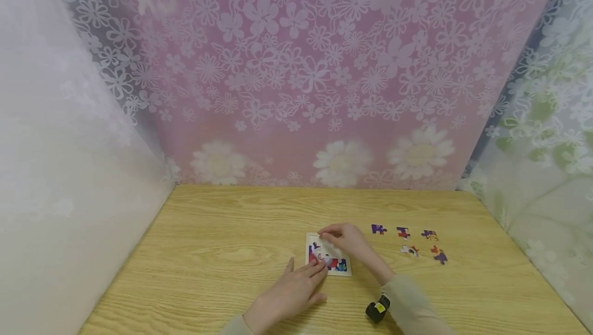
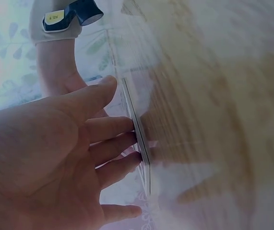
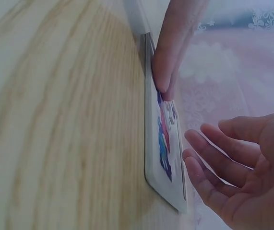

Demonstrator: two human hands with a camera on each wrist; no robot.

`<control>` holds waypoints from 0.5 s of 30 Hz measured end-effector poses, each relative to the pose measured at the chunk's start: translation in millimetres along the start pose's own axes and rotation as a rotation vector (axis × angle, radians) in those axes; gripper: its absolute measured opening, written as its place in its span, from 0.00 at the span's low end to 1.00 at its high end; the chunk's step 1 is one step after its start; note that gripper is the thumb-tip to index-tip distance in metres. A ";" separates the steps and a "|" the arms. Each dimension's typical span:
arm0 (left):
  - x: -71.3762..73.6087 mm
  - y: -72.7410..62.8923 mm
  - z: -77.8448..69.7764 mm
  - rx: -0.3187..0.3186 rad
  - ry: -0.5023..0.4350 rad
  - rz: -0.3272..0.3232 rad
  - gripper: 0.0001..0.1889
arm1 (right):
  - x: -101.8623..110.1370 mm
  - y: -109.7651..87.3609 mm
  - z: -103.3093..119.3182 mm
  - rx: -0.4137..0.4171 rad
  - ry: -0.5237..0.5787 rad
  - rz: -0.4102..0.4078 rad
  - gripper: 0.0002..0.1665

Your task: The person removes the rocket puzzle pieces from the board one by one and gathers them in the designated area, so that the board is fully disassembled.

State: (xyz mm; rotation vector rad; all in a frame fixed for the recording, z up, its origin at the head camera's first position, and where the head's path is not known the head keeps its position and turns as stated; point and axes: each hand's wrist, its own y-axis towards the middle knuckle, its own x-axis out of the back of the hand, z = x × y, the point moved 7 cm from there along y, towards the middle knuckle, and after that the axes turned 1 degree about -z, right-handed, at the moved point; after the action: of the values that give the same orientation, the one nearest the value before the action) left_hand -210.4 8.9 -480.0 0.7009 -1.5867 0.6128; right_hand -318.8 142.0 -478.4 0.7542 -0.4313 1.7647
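Note:
A small white puzzle board with a partly built colourful picture lies on the wooden table. My left hand lies flat, and its straight fingers press on the board's face. In the left wrist view the same hand touches the board's thin edge. My right hand hovers over the board's far edge. Its fingers are relaxed and apart and hold nothing that I can see.
Several loose puzzle pieces lie in two rows on the table to the right of the board. A dark wrist device sits on the right sleeve. Flowered curtains close off the back and both sides.

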 end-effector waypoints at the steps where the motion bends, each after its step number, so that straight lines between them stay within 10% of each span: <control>1: 0.0 -0.1 -0.1 -0.001 -0.001 0.001 0.32 | -1.9 0.2 1.0 -0.003 0.001 0.004 0.14; 15: 3.8 -1.2 -2.4 0.007 0.013 0.008 0.32 | -13.5 -1.5 11.5 0.006 -0.013 0.037 0.14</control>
State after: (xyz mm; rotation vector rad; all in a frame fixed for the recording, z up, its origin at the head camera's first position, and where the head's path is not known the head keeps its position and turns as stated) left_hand -208.2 9.5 -475.9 0.6949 -1.5768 0.6283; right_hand -311.8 125.6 -479.2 0.7663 -0.4515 1.7971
